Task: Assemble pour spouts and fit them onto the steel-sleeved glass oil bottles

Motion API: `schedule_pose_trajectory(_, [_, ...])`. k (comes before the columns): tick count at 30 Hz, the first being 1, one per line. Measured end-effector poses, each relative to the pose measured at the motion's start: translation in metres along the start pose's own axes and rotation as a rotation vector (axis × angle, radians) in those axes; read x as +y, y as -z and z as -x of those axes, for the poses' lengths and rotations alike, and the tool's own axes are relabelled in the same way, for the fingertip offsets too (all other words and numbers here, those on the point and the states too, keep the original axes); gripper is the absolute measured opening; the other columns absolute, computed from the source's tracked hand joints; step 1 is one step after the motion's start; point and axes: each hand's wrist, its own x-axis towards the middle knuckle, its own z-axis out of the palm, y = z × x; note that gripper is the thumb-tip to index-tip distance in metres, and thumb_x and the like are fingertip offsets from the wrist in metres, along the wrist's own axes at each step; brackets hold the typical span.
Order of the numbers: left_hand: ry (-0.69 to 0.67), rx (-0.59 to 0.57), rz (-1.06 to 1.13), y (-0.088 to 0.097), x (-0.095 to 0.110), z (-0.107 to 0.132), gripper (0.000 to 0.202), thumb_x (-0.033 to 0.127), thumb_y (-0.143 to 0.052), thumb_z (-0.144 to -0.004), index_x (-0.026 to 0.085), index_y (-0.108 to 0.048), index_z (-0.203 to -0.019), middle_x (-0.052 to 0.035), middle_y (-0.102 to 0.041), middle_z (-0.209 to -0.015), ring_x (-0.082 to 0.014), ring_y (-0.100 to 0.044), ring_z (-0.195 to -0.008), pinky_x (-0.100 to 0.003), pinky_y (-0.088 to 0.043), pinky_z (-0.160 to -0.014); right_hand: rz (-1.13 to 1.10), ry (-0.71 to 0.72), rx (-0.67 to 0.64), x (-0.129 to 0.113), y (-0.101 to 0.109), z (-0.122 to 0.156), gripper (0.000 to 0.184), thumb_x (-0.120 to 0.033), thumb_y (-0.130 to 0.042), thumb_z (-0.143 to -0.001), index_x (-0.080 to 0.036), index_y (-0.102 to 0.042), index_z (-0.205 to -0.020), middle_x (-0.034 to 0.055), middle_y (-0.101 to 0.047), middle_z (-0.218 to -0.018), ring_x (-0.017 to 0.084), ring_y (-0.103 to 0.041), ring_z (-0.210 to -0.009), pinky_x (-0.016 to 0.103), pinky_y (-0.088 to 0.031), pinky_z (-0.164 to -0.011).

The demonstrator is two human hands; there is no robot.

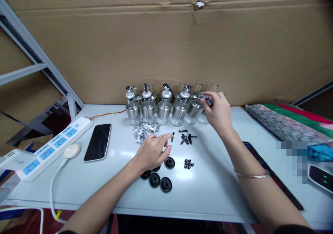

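My right hand (218, 111) pinches a small black part (209, 101) at the mouth of a glass bottle with a metal sleeve (194, 110); the fingers partly hide both part and mouth. My left hand (153, 150) hovers low over the table, thumb and index finger apart. By its index fingertip is a small black lever (172, 137); I cannot tell whether they touch. Several more black levers (185, 139) lie to the right. Beyond the hand is a pile of silver-and-clear spout tops (145, 130). Black round caps (165, 184) lie near and partly under the left hand.
Several sleeved bottles with spout tops (166, 94) stand along the cardboard wall (166, 43), with open bottles behind them. Small black rings (188, 163) lie mid-table. A phone (97, 142) and a power strip (54, 147) are at left, a dark tablet (275, 178) at right.
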Motion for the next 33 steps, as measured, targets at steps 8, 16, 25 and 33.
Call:
schedule_pose_trajectory(8, [0.022, -0.039, -0.009, -0.003, -0.004, 0.001, 0.026, 0.023, -0.04, -0.093, 0.014, -0.047, -0.116, -0.0016, -0.067, -0.083, -0.0138, -0.061, -0.059, -0.031, -0.045, -0.07, 0.028, -0.078, -0.048, 0.01, -0.008, -0.003, 0.022, -0.03, -0.059, -0.081, -0.021, -0.054, -0.1, 0.0112, -0.063, -0.093, 0.028, -0.06, -0.083, 0.038, -0.046, -0.073])
schedule_pose_trajectory(16, [0.074, -0.045, -0.03, -0.003, -0.006, 0.0, 0.023, 0.018, -0.041, -0.091, 0.015, -0.05, -0.112, -0.0024, -0.067, -0.085, -0.0153, -0.062, -0.065, -0.032, -0.046, -0.07, -0.065, -0.149, -0.072, 0.008, -0.002, 0.012, 0.022, -0.029, -0.057, -0.08, -0.023, -0.054, -0.101, 0.0099, -0.07, -0.095, 0.029, -0.065, -0.084, 0.039, -0.047, -0.072])
schedule_pose_trajectory(25, [0.155, 0.114, 0.055, -0.005, -0.008, 0.001, 0.04, 0.024, -0.05, -0.089, 0.017, -0.036, -0.125, -0.0124, -0.057, -0.112, -0.025, -0.055, -0.105, -0.045, -0.048, -0.091, -0.347, -0.087, 0.261, -0.029, 0.029, 0.036, 0.021, -0.033, -0.066, -0.08, -0.024, -0.058, -0.096, 0.0045, -0.066, -0.087, 0.024, -0.064, -0.08, 0.038, -0.049, -0.073])
schedule_pose_trajectory(33, [-0.169, 0.037, 0.137, -0.011, 0.001, 0.008, 0.075, 0.047, -0.061, -0.084, 0.034, -0.013, -0.14, -0.0143, -0.046, -0.127, -0.0257, -0.058, -0.109, -0.038, -0.054, -0.084, -1.111, -0.549, -0.16, -0.06, 0.031, 0.057, 0.033, -0.042, -0.075, -0.07, -0.025, -0.053, -0.088, -0.002, -0.065, -0.066, 0.013, -0.052, -0.045, 0.02, -0.035, -0.035])
